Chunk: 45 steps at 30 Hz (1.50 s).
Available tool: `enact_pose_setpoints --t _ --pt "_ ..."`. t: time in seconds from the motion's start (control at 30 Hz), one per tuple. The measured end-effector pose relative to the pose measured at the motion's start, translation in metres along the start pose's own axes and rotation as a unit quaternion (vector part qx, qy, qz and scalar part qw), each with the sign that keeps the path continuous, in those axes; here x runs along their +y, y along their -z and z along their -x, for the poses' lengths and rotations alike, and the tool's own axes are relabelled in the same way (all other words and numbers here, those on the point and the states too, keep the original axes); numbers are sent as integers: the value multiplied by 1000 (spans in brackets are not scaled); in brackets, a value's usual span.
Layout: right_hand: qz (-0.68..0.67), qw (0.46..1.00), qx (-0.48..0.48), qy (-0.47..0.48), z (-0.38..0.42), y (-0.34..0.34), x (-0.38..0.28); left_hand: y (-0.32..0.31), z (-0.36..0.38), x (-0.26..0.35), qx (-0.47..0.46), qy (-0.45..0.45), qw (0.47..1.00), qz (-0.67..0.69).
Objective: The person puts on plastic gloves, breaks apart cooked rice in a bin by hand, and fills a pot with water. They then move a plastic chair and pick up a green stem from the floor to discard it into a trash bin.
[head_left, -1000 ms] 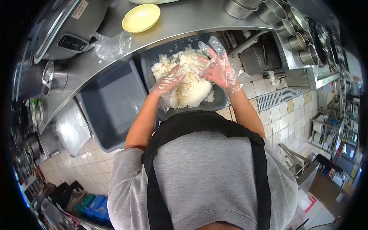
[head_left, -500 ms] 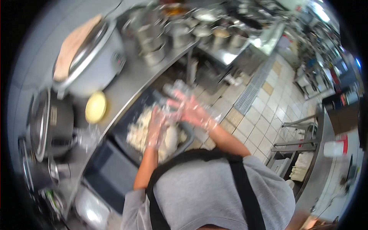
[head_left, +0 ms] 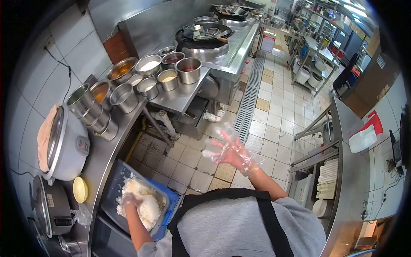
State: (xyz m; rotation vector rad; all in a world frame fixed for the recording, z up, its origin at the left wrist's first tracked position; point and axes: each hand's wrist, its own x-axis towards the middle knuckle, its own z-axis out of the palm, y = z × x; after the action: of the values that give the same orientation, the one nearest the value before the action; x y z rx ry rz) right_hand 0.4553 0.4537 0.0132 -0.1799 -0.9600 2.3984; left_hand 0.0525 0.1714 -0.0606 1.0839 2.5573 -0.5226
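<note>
A grey plastic tub (head_left: 112,182) contains a clumpy mound of white cooked rice (head_left: 147,201), faintly browned on top. My left hand (head_left: 129,199), in a clear plastic glove, reaches into the tub and touches the rice at its left side; its fingertips are hidden there. Out over the tiled floor, well apart from the tub, my right hand (head_left: 233,153) is raised with its fingers spread. It wears a loose clear glove and holds nothing.
A blue crate (head_left: 172,201) shows beneath the tub. Along the steel counter (head_left: 102,160) on the left stand two rice cookers (head_left: 79,145), a yellow bowl (head_left: 80,189) and several steel pots (head_left: 124,97). A steel worktable (head_left: 353,180) runs along the right.
My hands were close together over the tub. Now the right has moved away to the right with its fingers spread, while the left stays at the rice. My view has tilted up toward the aisle.
</note>
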Motion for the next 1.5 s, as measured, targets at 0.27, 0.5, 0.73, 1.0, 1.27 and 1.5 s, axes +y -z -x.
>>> enact_pose_setpoints --t 0.27,0.5,0.73,1.0,1.27,1.5 --pt "-42 967 163 189 -39 97 -74 109 -26 245 75 -269 937 209" --pt "-12 944 187 272 -102 144 -178 242 -5 478 121 -512 841 125" --pt "-100 907 189 364 -85 246 -247 294 -52 627 49 -635 744 204" --pt "-77 863 284 412 -53 334 -360 263 -80 779 176 -821 524 145" --pt "200 872 284 346 -68 431 -476 321 -99 920 234 -814 495 196" --pt "13 925 167 341 -127 513 -575 376 -152 1015 219 -783 543 211"
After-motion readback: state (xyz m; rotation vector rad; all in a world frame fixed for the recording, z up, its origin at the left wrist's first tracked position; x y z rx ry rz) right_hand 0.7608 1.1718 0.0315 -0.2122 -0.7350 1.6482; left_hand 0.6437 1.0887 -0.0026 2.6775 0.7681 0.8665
